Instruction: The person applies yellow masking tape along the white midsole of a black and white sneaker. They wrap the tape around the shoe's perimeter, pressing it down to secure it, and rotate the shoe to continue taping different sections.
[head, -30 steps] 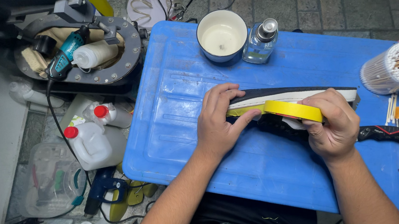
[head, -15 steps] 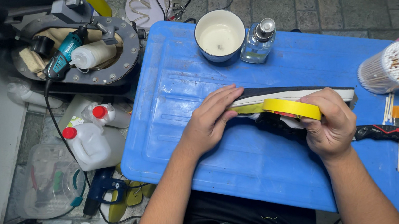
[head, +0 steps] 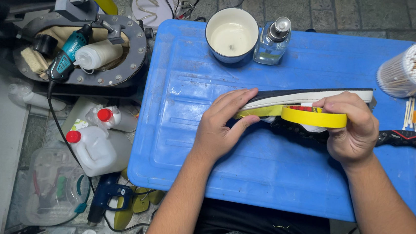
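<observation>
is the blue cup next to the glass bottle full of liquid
No, the blue cup beside the glass bottle looks empty, showing only its pale inside.

Clutter on and around the blue plastic lid (head: 275,176)

At its far edge stand a blue cup (head: 233,35) and a clear spray bottle (head: 273,42), just beside each other; a tub of cotton swabs (head: 414,69) sits at the right edge, with white jugs (head: 96,143) on the floor off the left edge.

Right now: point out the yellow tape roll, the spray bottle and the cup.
yellow tape roll (head: 314,117), head view, on its outer yellow band.
spray bottle (head: 272,42), head view, on the clear body below the cap.
cup (head: 217,55), head view, on its blue outer wall.
</observation>
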